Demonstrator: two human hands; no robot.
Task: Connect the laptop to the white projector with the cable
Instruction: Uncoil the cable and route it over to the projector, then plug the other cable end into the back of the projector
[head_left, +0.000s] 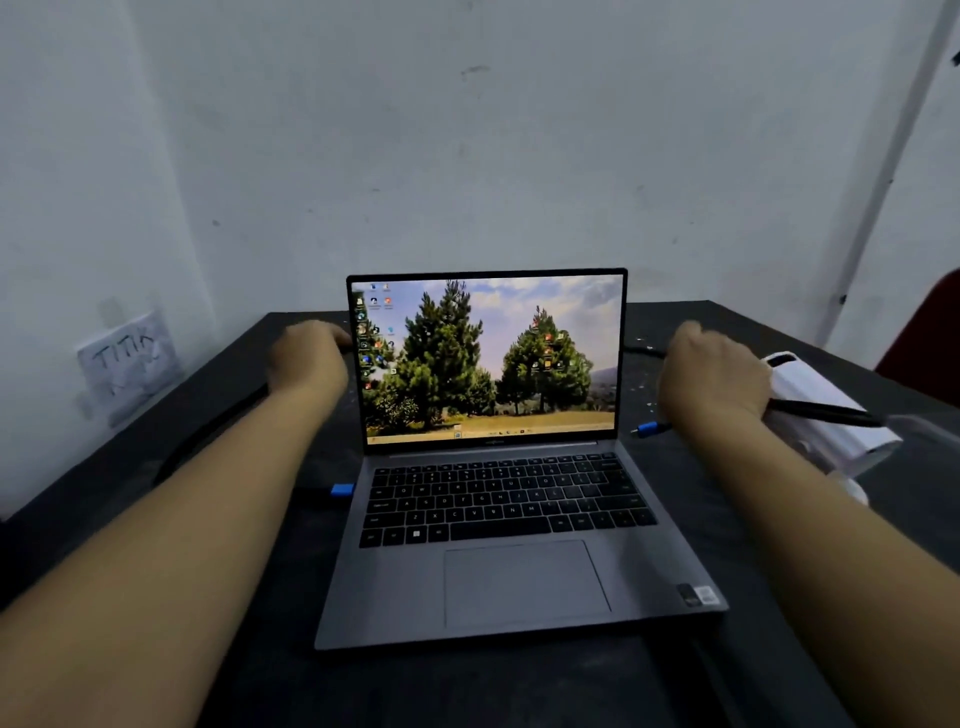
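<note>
Both forearms reach forward over the dark bench (779, 597), one on each side of the open laptop (519, 571), whose screen shows a desktop with trees. Left hand (306, 358) is curled near the black cable (208, 441) beside the screen's left edge; whether it grips cannot be told. Right hand (711, 379) is blurred against the white projector (826, 410), grip unclear. One blue plug (342, 489) sits at the laptop's left side; another blue plug (649, 429) lies right of the screen.
</note>
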